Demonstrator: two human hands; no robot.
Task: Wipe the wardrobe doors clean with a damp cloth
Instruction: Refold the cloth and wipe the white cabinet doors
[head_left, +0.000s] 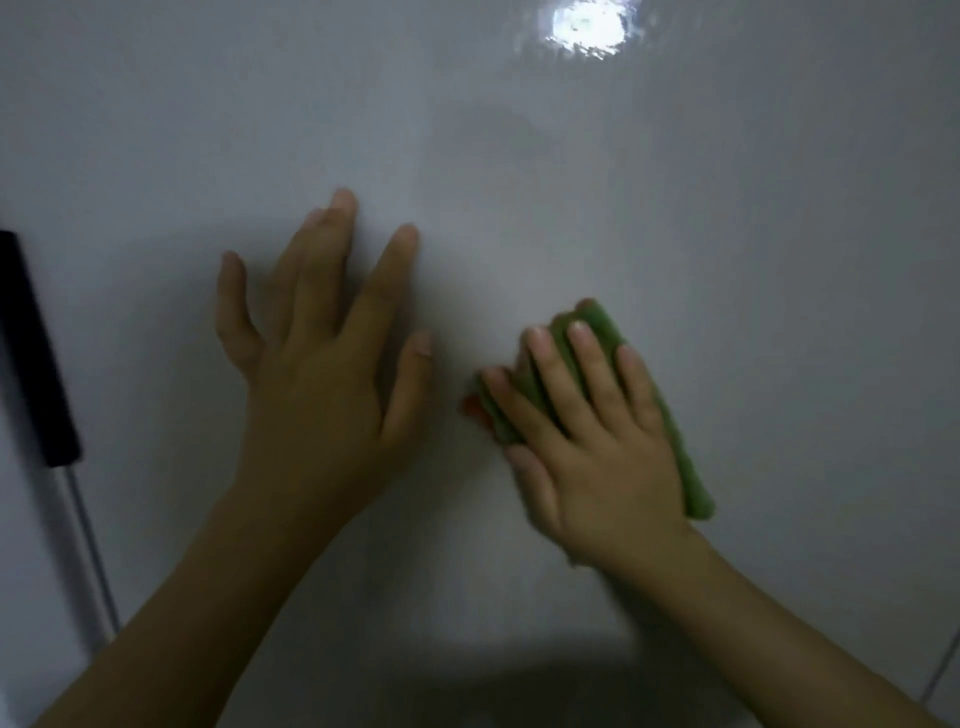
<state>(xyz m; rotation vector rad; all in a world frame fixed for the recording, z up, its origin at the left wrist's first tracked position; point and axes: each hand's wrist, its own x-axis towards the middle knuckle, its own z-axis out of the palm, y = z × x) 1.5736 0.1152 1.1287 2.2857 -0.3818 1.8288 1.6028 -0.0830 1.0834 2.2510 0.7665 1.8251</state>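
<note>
A glossy white wardrobe door (519, 171) fills the view. My right hand (587, 447) lies flat on a folded green cloth (680, 452) and presses it against the door with straight fingers; a small orange bit of the cloth shows at its left edge. To the left, my left hand (317, 358) rests on the bare door surface with its fingers spread. The cloth is mostly hidden under my right hand.
A black door handle (36, 353) with a metal lower part runs along the left edge. A lamp's bright reflection (587, 26) shines at the top of the door. A seam line (945, 665) shows at the lower right corner.
</note>
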